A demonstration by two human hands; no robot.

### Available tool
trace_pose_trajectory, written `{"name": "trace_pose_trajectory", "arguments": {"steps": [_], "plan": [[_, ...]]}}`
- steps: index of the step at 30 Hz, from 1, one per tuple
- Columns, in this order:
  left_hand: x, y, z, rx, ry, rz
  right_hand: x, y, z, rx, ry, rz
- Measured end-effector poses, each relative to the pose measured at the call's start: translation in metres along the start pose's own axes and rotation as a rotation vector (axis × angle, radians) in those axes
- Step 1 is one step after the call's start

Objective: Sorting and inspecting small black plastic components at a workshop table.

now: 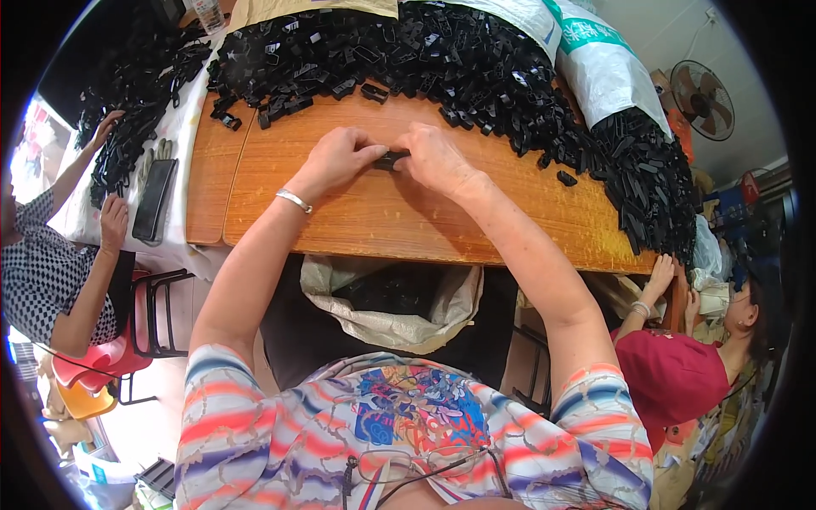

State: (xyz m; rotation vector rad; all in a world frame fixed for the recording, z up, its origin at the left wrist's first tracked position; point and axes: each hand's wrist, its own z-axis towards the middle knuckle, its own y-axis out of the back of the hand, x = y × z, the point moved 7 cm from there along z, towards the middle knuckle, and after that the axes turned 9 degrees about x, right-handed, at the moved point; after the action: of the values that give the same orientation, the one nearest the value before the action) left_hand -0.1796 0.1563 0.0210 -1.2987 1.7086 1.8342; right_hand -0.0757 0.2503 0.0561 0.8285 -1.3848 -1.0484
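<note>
Over the middle of the wooden table, my left hand [342, 159] and my right hand [435, 160] meet at a small black plastic part [388, 161]. Fingers and thumbs of both hands pinch it from either side, covering its ends, so its full shape is hidden. Beyond my hands spreads a large heap of black plastic parts [340, 55], many shaped like small hollow frames or clips. A single loose black part [374, 92] lies at the heap's near edge, just past my fingers.
In front of my lap an open woven sack [399, 336] hangs below the table [340, 225] edge. White sacks [608, 76] stand at the far right by more black parts. People work at left and right. A phone [154, 200] lies on the left table; a fan [702, 100] stands far right.
</note>
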Motion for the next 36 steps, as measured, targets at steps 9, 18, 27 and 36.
{"name": "trace_pose_trajectory", "arguments": {"steps": [9, 18, 27, 36], "plan": [[-0.007, -0.009, 0.01, 0.108, -0.101, 0.145, -0.016, -0.016, -0.026, 0.018, -0.078, 0.277], [-0.011, 0.036, 0.052, -0.242, -0.11, 0.226, 0.043, -0.014, -0.105, 0.452, 0.069, 0.338], [-0.024, 0.026, 0.069, -0.406, 0.104, 0.559, -0.08, 0.032, -0.021, -0.295, -0.242, -0.124], [-0.021, 0.012, 0.034, -0.347, -0.144, 0.384, -0.098, 0.011, 0.012, -0.205, -0.422, -0.362]]}}
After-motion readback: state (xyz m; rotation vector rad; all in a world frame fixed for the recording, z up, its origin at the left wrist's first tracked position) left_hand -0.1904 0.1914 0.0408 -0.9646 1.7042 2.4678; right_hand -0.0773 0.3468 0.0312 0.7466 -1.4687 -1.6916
